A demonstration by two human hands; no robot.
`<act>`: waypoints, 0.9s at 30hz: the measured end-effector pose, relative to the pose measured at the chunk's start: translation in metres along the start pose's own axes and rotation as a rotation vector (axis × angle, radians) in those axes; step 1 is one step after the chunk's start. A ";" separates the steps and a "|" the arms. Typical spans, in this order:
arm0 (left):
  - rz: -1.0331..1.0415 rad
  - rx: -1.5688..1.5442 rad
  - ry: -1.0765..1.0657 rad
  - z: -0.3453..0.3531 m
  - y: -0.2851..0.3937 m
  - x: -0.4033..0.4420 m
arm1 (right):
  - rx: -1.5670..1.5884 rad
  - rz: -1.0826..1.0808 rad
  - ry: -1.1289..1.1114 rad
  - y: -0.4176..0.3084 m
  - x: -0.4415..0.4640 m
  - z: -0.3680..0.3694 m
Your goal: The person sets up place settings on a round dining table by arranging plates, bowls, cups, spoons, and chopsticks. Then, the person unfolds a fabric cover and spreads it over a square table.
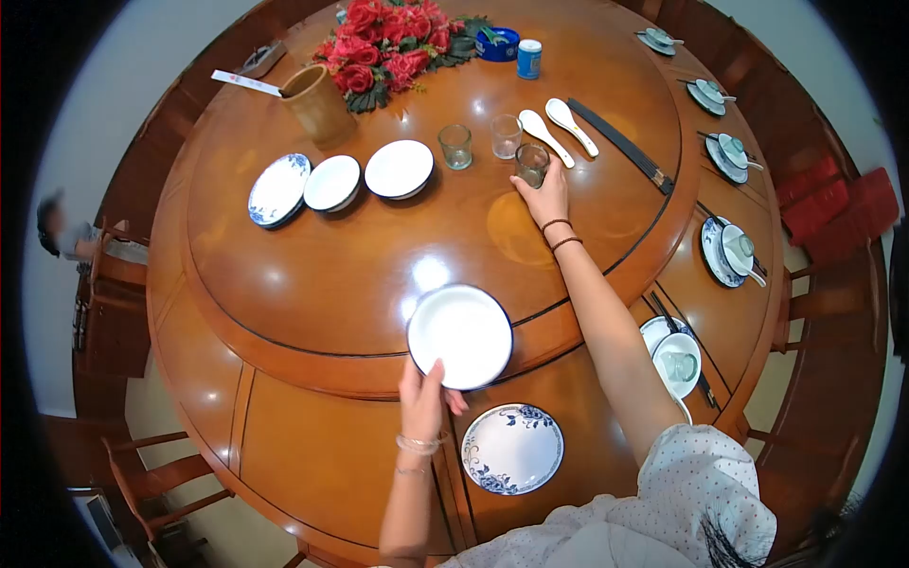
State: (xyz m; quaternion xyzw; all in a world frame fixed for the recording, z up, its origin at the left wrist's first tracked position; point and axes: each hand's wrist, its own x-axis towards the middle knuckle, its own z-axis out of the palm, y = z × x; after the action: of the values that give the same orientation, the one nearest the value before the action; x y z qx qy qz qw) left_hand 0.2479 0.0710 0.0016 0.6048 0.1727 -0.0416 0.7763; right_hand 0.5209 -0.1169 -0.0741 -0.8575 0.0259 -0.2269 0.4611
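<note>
Left hand (423, 396): pinching a dark-rimmed white bowl (461, 327), thumb over the near rim, other fingers beneath and mostly hidden. Bowl tipped, its inside to the camera, in front of the near edge of the turntable (312, 265). Pale bracelets at the wrist.

Right hand (543, 197): reaching out over the turntable, fingers curled round a drinking glass (532, 161) at its near side. Cannot tell whether the glass base touches the wood. Two dark bands at this wrist; sleeve pale, dotted.

Nearest the body, on the outer tabletop (312, 426): one blue-flowered plate (512, 454), lying flat, below the bowl in view.

Beyond the right hand: a second glass (506, 137) just beside the held one, a third glass (455, 149) to its left. Two white spoons (572, 128) lie side by side; dark chopsticks (620, 145) slant along to their right.

Left part of the turntable, in a row: blue-edged plates (279, 189), then a smaller bowl (332, 183), then a larger bowl (400, 168).

Farther back: brown holder (319, 104) with a white paper sleeve (246, 82) leaning out, red artificial-looking flowers (379, 47), blue dish (497, 44), blue can (529, 60) upright.

Right rim: a line of place settings (727, 250), plates with bowls, spoons and chopsticks. Far left: another person (68, 232), blurred, by a wooden chair.
</note>
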 end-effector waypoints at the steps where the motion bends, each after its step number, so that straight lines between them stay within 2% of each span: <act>1: 0.012 0.012 0.006 0.000 0.006 0.013 | 0.006 -0.015 0.015 -0.004 -0.001 -0.001; 3: 0.047 0.012 -0.003 -0.003 0.015 0.041 | -0.024 -0.023 0.050 -0.013 -0.018 -0.009; 5: 0.089 0.051 -0.002 -0.004 0.027 0.066 | -0.075 -0.182 0.264 -0.025 -0.044 -0.015; 7: 0.119 0.114 -0.037 -0.008 0.039 0.094 | 0.063 -0.183 0.028 -0.056 -0.083 -0.025; 9: 0.103 0.085 -0.063 -0.012 0.049 0.124 | 0.340 -0.066 -0.317 -0.091 -0.103 -0.027; 11: 0.089 0.096 -0.011 -0.010 0.063 0.150 | 0.370 -0.162 -0.420 -0.104 -0.101 -0.007; 14: 0.145 0.160 -0.012 -0.013 0.076 0.186 | 0.407 -0.192 -0.474 -0.116 -0.081 0.029; 16: 0.153 0.168 0.006 -0.013 0.084 0.209 | 0.446 -0.347 -0.296 -0.114 -0.067 0.060; 17: 0.155 0.172 0.023 -0.013 0.087 0.219 | 0.448 -0.351 -0.301 -0.114 -0.061 0.068; 19: 0.152 0.189 0.035 -0.016 0.093 0.236 | 0.518 -0.257 -0.338 -0.121 -0.051 0.078; 20: 0.144 0.211 0.040 -0.017 0.095 0.243 | 0.448 -0.224 -0.369 -0.122 -0.046 0.080; 27: 0.119 0.277 0.053 -0.022 0.091 0.260 | 0.449 -0.127 -0.436 -0.113 -0.037 0.090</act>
State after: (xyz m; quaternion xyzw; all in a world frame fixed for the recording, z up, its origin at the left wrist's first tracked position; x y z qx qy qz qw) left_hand 0.5118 0.1533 -0.0015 0.7162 0.1495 -0.0030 0.6817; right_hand 0.5061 0.0271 -0.0390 -0.7626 -0.1779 -0.0659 0.6185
